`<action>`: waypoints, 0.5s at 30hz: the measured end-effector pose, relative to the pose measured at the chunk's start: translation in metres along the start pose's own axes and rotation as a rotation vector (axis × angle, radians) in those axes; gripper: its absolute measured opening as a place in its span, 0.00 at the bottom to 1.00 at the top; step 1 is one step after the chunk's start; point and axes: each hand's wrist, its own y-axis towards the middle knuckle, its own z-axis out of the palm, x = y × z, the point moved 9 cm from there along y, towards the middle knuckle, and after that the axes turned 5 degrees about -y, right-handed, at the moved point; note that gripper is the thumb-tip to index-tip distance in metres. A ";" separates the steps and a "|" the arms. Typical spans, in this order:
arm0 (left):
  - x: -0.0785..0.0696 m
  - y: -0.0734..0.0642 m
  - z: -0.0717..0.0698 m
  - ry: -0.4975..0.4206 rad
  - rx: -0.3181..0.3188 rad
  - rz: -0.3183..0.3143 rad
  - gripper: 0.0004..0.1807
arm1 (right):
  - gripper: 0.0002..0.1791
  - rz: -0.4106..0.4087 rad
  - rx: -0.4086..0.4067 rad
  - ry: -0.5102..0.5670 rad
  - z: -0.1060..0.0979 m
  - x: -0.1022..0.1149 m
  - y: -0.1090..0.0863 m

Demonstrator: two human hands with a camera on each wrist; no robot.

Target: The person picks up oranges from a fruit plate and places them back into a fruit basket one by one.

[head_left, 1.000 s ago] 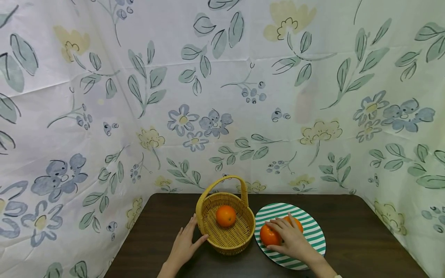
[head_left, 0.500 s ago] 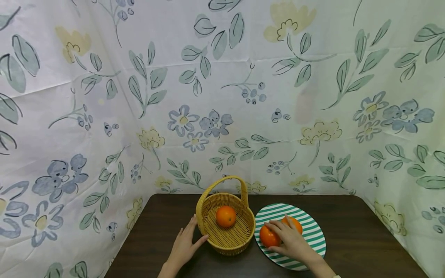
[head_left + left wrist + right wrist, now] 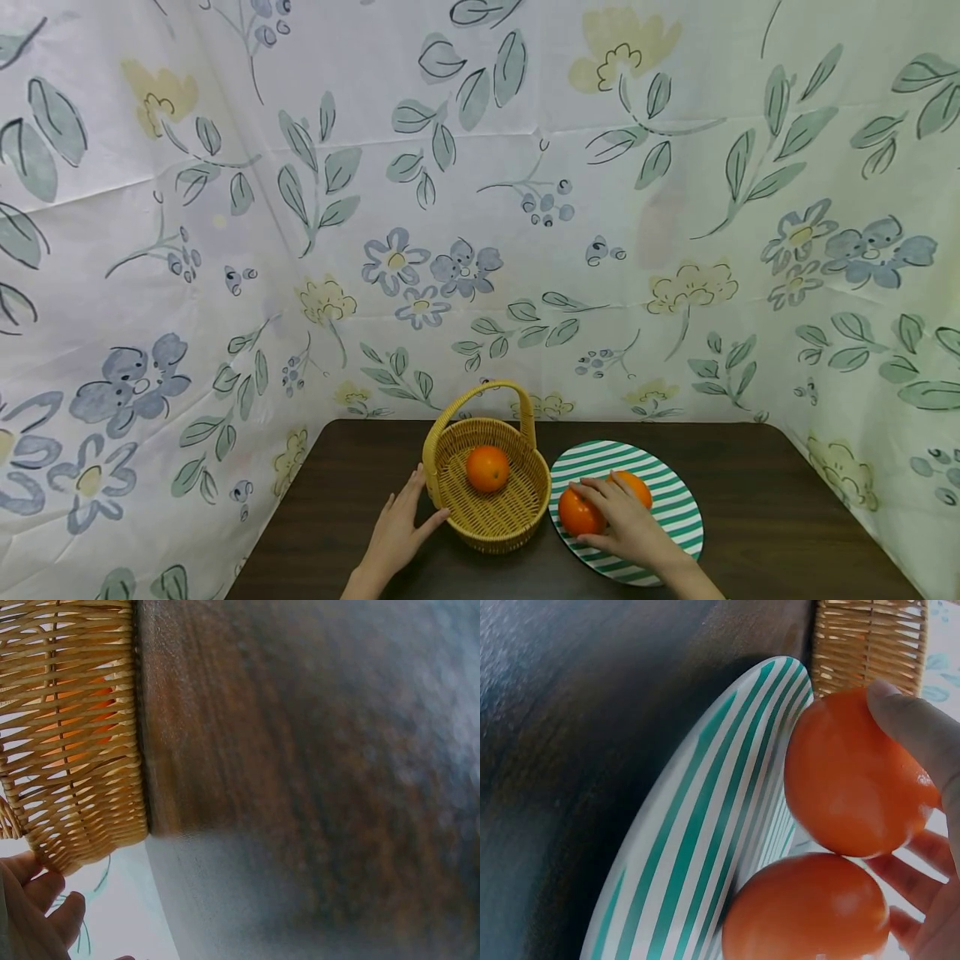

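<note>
A yellow wicker basket (image 3: 495, 523) with a tall handle stands on the table, an orange (image 3: 487, 468) inside it. My left hand (image 3: 396, 529) touches the basket's left side, fingers extended and thumb spread toward its near rim. To the right, my right hand (image 3: 630, 525) holds a glossy, round orange-red fruit (image 3: 855, 772) between thumb and fingers, over the green-and-white striped plate (image 3: 678, 508). Whether that fruit still touches the plate I cannot tell. A second round orange fruit (image 3: 806, 911) lies on the plate beside it, partly hidden by my right hand in the head view.
The dark wooden table (image 3: 772, 517) carries the basket and plate, which stand close side by side. Behind and at both sides hangs a white floral cloth (image 3: 525, 250). The basket's handle (image 3: 483, 385) arches above its opening.
My right hand and the fruit in it have shifted very slightly left and nearer to me. The left hand and the basket stay in place.
</note>
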 end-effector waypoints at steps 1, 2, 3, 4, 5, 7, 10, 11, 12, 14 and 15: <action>0.000 0.000 0.000 -0.001 0.001 -0.002 0.43 | 0.43 0.011 0.001 0.005 0.000 -0.001 0.000; 0.000 0.000 0.000 0.001 0.001 -0.002 0.43 | 0.43 0.021 0.003 0.009 -0.001 -0.001 0.000; 0.000 0.000 0.000 0.001 -0.002 0.001 0.43 | 0.43 0.031 0.004 0.016 -0.001 -0.002 0.000; 0.000 0.000 0.000 -0.001 -0.002 -0.002 0.43 | 0.43 0.041 0.005 0.024 -0.002 -0.002 0.000; 0.000 0.000 0.000 0.001 -0.006 0.000 0.43 | 0.43 0.050 0.007 0.029 -0.002 -0.002 0.001; 0.001 0.001 0.000 -0.002 -0.009 -0.003 0.43 | 0.42 0.062 0.011 0.034 -0.003 -0.003 0.001; 0.001 0.001 0.000 -0.011 -0.003 -0.008 0.43 | 0.42 0.075 0.016 0.042 -0.004 -0.003 0.002; 0.001 0.001 0.000 -0.014 -0.001 -0.009 0.44 | 0.42 0.079 0.016 0.043 -0.005 -0.003 0.002; 0.001 0.000 0.000 -0.021 0.004 -0.014 0.44 | 0.42 0.083 0.016 0.047 -0.005 -0.003 0.002; 0.001 0.000 0.000 -0.025 0.005 -0.009 0.44 | 0.42 0.090 0.015 0.055 -0.007 -0.003 0.002; 0.001 0.000 0.000 -0.032 0.005 -0.016 0.43 | 0.42 0.092 0.012 0.060 -0.007 -0.003 0.002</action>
